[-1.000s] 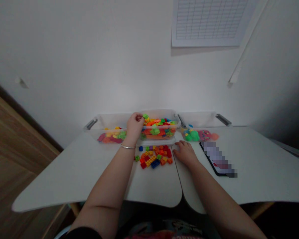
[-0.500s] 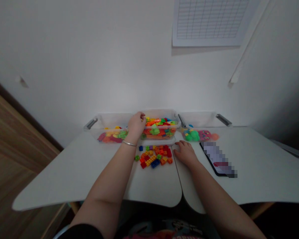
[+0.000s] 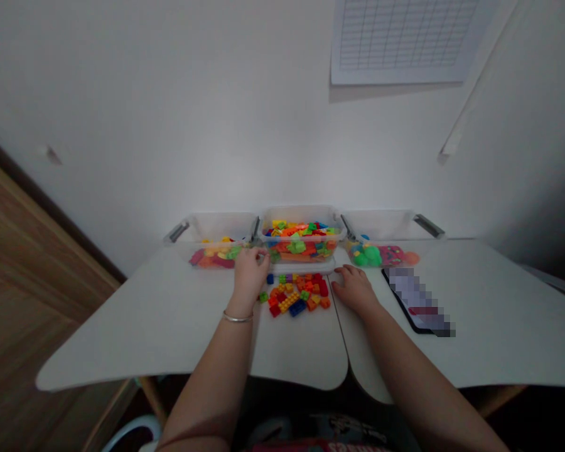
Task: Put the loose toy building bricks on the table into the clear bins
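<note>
My left hand, with a silver bangle on its wrist, is above the table just in front of the left and middle boxes. Its fingers are loosely bent, and no brick shows in them. To its right lies a loose group of toy bricks in red, orange, yellow, green, blue and purple. My right hand rests on the table right of these bricks, fingers apart and holding nothing. Behind the bricks stands a clear plastic box filled with colourful bricks.
A clear left box holds colourful pieces. The right box has green, pink and orange toys. A phone lies right of my right hand. A seam runs through the white table. A gridded sheet hangs on the wall.
A second ago my left hand held a green brick at the middle box; the brick left its fingers there. The hand has since drawn back toward me. My right hand stays in place.
</note>
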The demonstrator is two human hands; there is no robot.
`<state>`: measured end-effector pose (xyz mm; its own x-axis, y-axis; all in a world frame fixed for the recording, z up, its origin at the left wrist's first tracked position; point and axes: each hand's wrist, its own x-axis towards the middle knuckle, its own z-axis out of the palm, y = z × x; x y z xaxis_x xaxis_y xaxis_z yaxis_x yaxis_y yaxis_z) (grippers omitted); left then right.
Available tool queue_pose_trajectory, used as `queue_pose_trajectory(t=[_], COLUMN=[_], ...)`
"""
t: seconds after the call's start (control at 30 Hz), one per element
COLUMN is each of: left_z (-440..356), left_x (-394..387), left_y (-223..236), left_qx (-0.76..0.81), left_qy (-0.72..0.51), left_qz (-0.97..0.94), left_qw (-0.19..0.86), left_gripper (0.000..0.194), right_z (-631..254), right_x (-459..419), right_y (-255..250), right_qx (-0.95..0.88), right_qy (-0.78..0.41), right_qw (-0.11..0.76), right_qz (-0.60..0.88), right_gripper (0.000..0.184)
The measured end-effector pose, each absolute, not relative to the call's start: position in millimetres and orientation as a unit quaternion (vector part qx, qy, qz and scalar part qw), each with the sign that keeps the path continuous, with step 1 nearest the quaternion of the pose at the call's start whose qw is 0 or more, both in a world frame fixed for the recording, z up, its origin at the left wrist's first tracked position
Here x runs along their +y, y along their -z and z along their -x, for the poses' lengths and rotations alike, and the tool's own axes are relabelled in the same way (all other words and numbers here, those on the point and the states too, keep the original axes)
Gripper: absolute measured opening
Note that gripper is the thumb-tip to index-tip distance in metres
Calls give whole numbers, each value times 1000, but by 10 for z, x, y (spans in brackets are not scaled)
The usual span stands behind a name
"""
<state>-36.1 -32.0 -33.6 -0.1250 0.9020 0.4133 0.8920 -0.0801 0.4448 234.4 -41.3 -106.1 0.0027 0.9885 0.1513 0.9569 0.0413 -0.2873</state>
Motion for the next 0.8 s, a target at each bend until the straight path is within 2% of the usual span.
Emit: queue_pose_trajectory(t=[0.1, 0.23, 0.47, 0.63, 0.8], left_z=[405, 454, 403, 359, 329], left_x=[-385, -417, -431, -462, -525], left_y=[414, 491, 557, 551, 542], left_qx=[703, 705, 687, 683, 651], left_qy=[-222, -125, -152, -113, -97], left_qz=[-675, -697, -708, -720, -753], left_qw=[-1, 47, 65, 35, -3], left_gripper=[23, 26, 41, 25, 22], right_z=[-2359, -2368, -2351, -2351, -2344], right_x=[-406, -395, -399, -402, -413], right_y=[1084, 1094, 1088, 1088, 1069], right_qx=[-706, -711, -701, -703, -703], right_qy=[-45, -51, -48, -50, -50], right_qw=[162, 163, 160, 159, 157], right_qz=[687, 682, 693, 691, 692], right_gripper=[48, 48, 48, 48, 48])
